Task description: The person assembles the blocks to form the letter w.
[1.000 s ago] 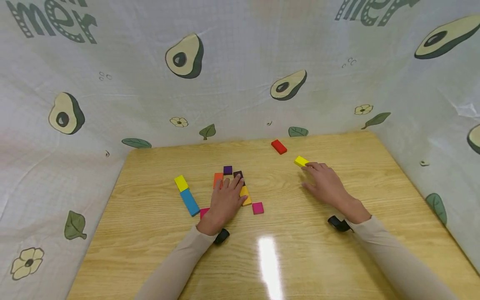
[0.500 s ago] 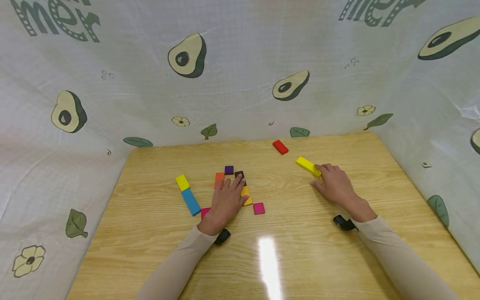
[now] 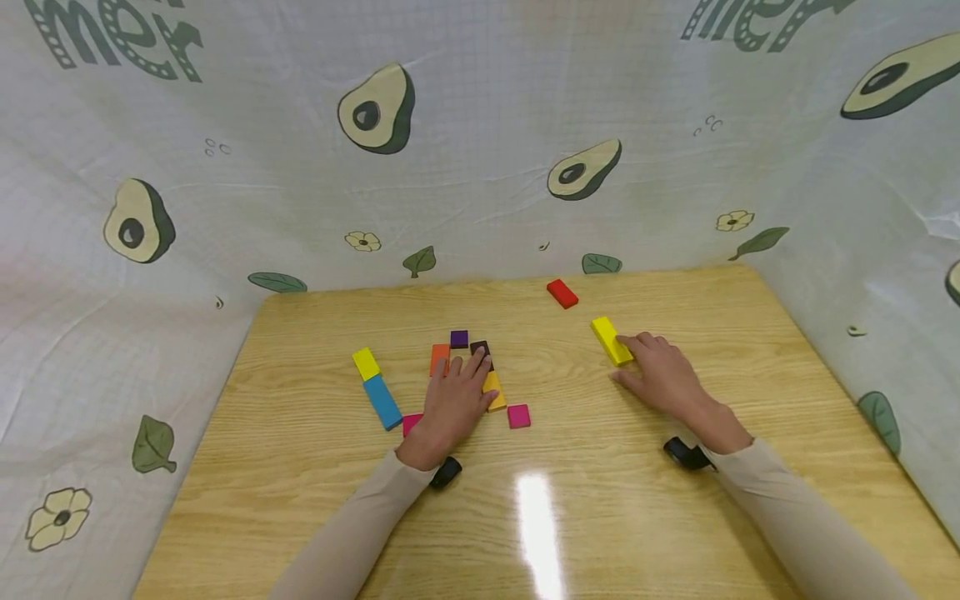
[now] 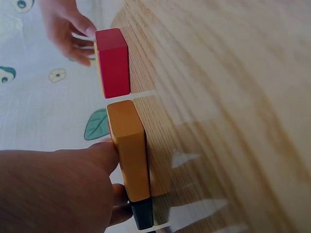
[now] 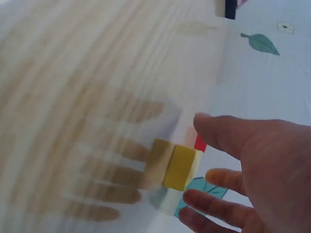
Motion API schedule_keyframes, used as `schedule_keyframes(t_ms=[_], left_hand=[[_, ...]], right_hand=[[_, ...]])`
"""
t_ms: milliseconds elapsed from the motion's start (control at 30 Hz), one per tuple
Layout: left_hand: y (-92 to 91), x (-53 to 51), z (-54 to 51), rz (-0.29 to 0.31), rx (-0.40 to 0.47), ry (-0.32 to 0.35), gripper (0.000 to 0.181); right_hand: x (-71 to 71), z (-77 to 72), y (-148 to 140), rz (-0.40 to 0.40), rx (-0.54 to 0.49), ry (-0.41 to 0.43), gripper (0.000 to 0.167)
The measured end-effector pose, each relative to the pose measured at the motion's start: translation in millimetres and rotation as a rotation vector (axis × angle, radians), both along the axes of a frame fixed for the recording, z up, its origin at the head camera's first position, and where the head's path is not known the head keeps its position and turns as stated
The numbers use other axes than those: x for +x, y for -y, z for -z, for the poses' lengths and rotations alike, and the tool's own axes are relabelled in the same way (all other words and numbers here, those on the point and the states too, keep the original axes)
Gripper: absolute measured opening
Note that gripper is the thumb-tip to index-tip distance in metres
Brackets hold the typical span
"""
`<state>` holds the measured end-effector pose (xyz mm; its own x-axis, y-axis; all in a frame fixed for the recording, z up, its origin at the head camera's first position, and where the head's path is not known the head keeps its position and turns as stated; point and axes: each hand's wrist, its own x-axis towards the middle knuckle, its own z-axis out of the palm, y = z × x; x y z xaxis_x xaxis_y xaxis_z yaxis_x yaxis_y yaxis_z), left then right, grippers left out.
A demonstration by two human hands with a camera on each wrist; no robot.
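Note:
My left hand (image 3: 450, 410) lies over a small group of blocks, fingers spread. Its fingertips touch a dark block (image 3: 480, 347), and its thumb is against an amber block (image 4: 130, 155) lined up with it. Partly covered by this hand are an orange block (image 3: 438, 358) and a magenta block (image 3: 411, 423). A fingertip of my right hand (image 3: 663, 382) touches the side of a long yellow block (image 3: 609, 340) lying flat on the table. Thumb and fingers stand apart around the near end of the yellow block (image 5: 180, 167) in the right wrist view, without pinching it.
A red block (image 3: 562, 293) lies near the table's back edge. Left of the group, a short yellow block (image 3: 366, 364) touches a blue block (image 3: 382, 402). A purple block (image 3: 459, 339) and a magenta square (image 3: 519, 416) lie close by. A patterned cloth (image 3: 480, 167) encloses the table.
My right hand slid right, uncovering the yellow block, then shifted slightly back left. The yellow block turned so it points more toward me. My left hand has stayed in place.

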<state>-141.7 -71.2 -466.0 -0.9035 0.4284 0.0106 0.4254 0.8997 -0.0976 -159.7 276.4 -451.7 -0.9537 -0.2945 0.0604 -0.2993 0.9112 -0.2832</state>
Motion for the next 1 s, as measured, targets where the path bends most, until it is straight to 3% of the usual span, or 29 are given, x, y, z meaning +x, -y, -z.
schedule_keyframes(t_ms=[567, 800, 1000], left_hand=[[-0.8, 2.8, -5.4, -0.003, 0.01, 0.004, 0.06], [-1.6, 2.1, -5.8, -0.01, -0.001, 0.014, 0.06], [-1.8, 2.5, -5.5, -0.01, -0.011, 0.004, 0.06]], right_hand=[[-39.6, -10.6, -10.4, -0.253, 0.046, 0.145, 0.082], [-50.2, -14.0, -14.3, -0.306, 0.03, 0.178, 0.084], [-54.1, -14.2, -14.7, -0.329, 0.061, 0.144, 0.079]])
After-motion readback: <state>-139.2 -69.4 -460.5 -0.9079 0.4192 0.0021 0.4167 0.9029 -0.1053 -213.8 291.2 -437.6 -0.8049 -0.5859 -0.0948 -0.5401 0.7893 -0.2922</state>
